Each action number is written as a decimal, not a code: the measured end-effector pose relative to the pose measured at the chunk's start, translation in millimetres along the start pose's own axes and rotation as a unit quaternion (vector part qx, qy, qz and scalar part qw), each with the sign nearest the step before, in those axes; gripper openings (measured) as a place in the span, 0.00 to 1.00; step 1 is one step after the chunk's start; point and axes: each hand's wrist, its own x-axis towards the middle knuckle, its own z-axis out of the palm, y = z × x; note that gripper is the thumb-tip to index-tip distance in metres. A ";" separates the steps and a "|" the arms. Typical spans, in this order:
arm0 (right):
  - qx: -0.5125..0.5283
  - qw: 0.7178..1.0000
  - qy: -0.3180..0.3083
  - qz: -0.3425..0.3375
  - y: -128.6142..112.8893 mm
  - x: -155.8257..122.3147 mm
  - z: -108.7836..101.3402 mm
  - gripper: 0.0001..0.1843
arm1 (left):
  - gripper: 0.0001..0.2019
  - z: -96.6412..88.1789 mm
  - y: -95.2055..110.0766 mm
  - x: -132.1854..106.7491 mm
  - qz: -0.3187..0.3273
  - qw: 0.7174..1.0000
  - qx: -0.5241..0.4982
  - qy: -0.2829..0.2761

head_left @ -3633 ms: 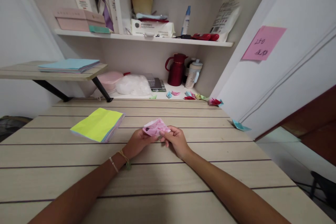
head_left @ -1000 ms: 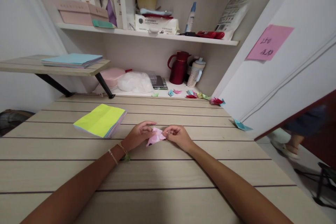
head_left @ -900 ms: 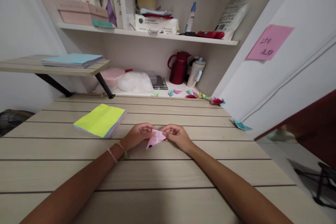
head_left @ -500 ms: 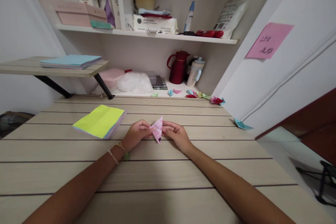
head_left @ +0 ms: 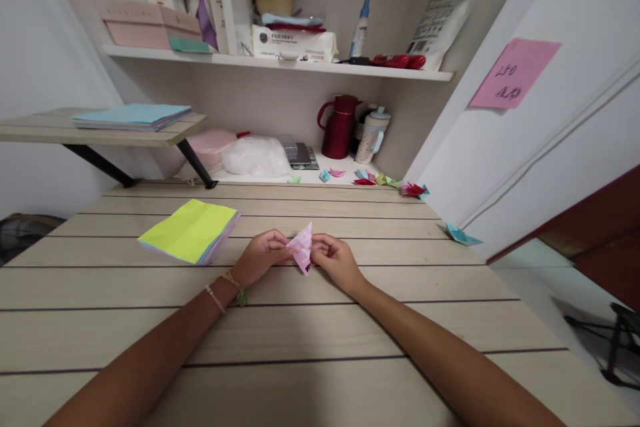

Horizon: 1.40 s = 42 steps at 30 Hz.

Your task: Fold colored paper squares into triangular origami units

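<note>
A small pink sheet of origami paper (head_left: 303,247), folded into a triangle with a dark mark near its lower tip, is held just above the wooden desk. My left hand (head_left: 261,255) pinches its left corner between thumb and fingers. At its right edge, my right hand (head_left: 337,260) has its fingers curled in and closed on the paper; the fingertips are partly hidden behind it. To the left of my left hand lies a stack of coloured paper (head_left: 193,230), with a yellow sheet on top.
Several small folded paper pieces line the desk's back edge, among them a red one (head_left: 414,190). A blue folded piece (head_left: 463,235) sits at the right edge. Behind stand a dark red jug (head_left: 340,127) and a tumbler (head_left: 373,135). A raised shelf (head_left: 193,130) holds blue paper (head_left: 133,115).
The pink paper has turned slightly, and its face looks flatter and wider. My right hand's fingers have curled in closer at its right edge. My left hand stays almost where it was.
</note>
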 end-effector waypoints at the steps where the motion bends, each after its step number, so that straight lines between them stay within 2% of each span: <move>1: -0.007 1.000 -0.001 -0.003 -0.1 0.0 -0.1 0.13 | 0.15 -0.1 -0.7 0.1 0.002 1.000 0.001 -0.001; 4: -0.033 0.999 -0.006 -0.018 -1.5 -0.8 0.0 0.12 | 0.15 -0.8 -2.2 0.0 0.010 1.000 0.009 -0.004; 7: -0.095 0.993 -0.014 -0.064 -5.6 -3.6 1.2 0.09 | 0.13 -1.3 -2.1 -0.4 0.003 1.000 0.023 -0.007; 10: -0.189 0.972 0.014 -0.139 -9.6 -6.5 2.0 0.06 | 0.12 -1.0 -0.3 -0.5 -0.025 0.998 0.054 -0.024; 13: -0.250 0.945 0.050 -0.202 -9.6 -7.7 1.2 0.10 | 0.13 -0.5 2.2 -0.2 -0.044 0.995 0.077 -0.046; 18: -0.275 0.932 0.066 -0.225 -3.8 -8.3 -0.2 0.16 | 0.16 0.1 4.8 0.2 -0.045 0.996 0.067 -0.038; 22: -0.267 0.932 0.020 -0.245 -3.6 -8.2 0.2 0.16 | 0.15 1.6 4.5 0.3 -0.035 0.996 0.067 -0.037; 27: -0.239 0.951 -0.064 -0.187 -8.0 -4.6 -2.4 0.19 | 0.15 1.7 2.8 0.6 -0.024 0.998 0.055 -0.015; 33: -0.173 0.968 -0.147 -0.111 -8.5 -2.4 -6.6 0.22 | 0.16 -3.6 -2.0 0.6 -0.016 0.994 0.107 0.003; 37: -0.132 0.980 -0.128 -0.082 -6.6 -1.4 -7.7 0.20 | 0.22 -2.7 0.2 -2.2 0.003 0.998 0.057 0.005; 42: -0.121 0.985 -0.094 -0.074 -4.4 0.4 -9.4 0.20 | 0.18 -0.6 5.3 -6.0 0.028 0.999 -0.028 -0.013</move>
